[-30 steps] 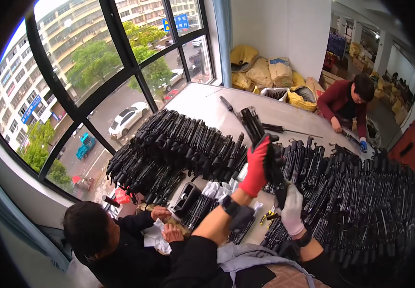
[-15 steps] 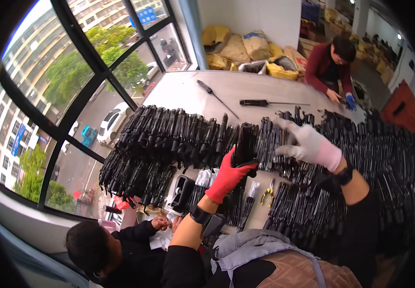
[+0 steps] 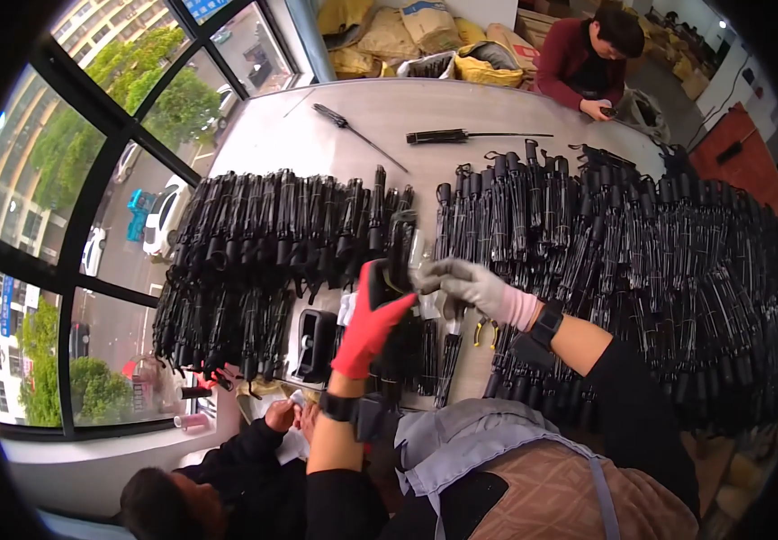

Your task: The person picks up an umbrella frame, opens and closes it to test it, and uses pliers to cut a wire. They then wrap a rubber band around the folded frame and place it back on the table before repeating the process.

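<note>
My left hand (image 3: 371, 319), in a red glove, is wrapped round a black folded umbrella frame (image 3: 401, 241) that stands roughly upright above the table. My right hand (image 3: 477, 288), in a pale glove with a pink cuff, is right beside it. Its fingers are curled together against the frame's side; what they pinch is too small to make out. Below my hands, more dark umbrella frames (image 3: 450, 358) lie on the table, partly hidden by my left hand. Yellow-handled pliers (image 3: 486, 334) rest below my right hand.
Rows of black umbrella frames cover the table's left (image 3: 254, 216) and right (image 3: 605, 261). Two single frames, one slanting (image 3: 344, 124) and one level (image 3: 436, 137), lie farther back. A black holder (image 3: 316, 344) stands left of my hand. One co-worker (image 3: 578, 67) is behind the table, another (image 3: 236, 477) at lower left.
My right hand has come in from the right, from spread fingers to curled ones at the umbrella frame. My left hand still holds the frame. The whole view has shifted.
</note>
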{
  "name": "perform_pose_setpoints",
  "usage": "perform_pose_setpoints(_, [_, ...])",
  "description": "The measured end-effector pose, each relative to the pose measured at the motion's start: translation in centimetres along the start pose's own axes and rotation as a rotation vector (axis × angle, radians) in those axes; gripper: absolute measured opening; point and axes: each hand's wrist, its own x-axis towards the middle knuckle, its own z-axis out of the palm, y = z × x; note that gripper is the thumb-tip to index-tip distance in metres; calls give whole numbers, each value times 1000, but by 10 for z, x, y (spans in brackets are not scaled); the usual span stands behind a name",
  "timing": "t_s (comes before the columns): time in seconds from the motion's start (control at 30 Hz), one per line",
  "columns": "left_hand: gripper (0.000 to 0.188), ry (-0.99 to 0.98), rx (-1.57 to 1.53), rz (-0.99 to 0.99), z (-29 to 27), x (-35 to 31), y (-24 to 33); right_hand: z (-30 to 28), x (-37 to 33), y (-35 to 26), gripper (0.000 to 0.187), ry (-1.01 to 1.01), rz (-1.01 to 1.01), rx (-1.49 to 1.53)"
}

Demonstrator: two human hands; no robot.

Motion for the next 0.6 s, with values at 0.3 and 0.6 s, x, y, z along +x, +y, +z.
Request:
perform_pose_setpoints(0.3, [36,280,1584,-136,-214,23,-78,-188,3,82,79,703,655,-1395])
perform_pose_setpoints(0.6, [34,713,1885,-368,-388,12,-144,-272,-20,155,38,949,289,-784])
